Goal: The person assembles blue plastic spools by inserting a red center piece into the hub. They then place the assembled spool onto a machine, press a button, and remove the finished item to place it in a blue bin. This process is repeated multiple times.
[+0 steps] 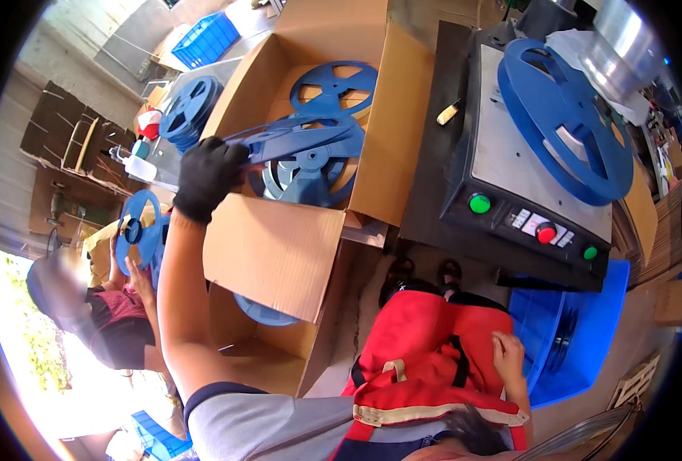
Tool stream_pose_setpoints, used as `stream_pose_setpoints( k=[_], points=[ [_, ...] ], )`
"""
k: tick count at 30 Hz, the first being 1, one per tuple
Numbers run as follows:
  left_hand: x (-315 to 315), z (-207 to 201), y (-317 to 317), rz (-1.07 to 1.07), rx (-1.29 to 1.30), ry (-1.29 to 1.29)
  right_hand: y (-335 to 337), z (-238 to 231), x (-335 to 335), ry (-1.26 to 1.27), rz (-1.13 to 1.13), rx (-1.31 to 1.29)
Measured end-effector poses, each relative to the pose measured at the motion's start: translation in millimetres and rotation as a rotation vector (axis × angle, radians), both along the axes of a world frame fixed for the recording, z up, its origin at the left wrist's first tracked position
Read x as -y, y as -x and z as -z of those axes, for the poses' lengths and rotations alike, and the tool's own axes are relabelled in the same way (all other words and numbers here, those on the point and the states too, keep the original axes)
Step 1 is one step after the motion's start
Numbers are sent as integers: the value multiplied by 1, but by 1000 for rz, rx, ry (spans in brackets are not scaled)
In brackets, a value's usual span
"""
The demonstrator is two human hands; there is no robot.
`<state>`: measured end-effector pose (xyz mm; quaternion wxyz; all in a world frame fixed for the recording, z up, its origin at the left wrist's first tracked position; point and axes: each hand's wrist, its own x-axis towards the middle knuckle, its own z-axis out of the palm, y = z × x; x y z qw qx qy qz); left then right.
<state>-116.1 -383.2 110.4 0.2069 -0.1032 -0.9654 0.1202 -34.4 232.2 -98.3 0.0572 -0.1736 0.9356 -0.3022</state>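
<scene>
My left hand [209, 175], in a black glove, is closed on the edge of a blue plastic reel [302, 142]. That reel tilts over an open cardboard box [391, 131] in which other blue reels [333, 86] lie. My bare right hand [508, 355] hangs low beside the red apron [414, 330], its fingers loosely bent and apart, with nothing seen in it. To the right, a large blue reel [587, 127] rests on a machine [502, 146] with green and red buttons.
A second cardboard box [279, 357] stands below the first, with a blue reel inside. Stacked reels [190, 107] and a white bottle [137, 166] are on the table at left. At far left a co-worker [107, 315] handles a blue reel. A blue bin [587, 338] sits under the machine.
</scene>
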Motion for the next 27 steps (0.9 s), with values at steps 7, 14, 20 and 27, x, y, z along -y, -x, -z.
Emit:
stream_pose_setpoints(
  k=[7, 14, 20, 27],
  points=[
    [-101, -67, -129, 288, -229, 379, 53, -126, 75, 424, -242, -635],
    [-177, -70, -189, 429, -298, 310, 38, -240, 111, 287, -538, -847],
    [-249, -67, -195, 806, -239, 153, 25, -231, 106, -48, -949, -505],
    [-294, -39, -162, 954, -238, 76, -7, -178, 59, -19, -962, -19]
  ],
)
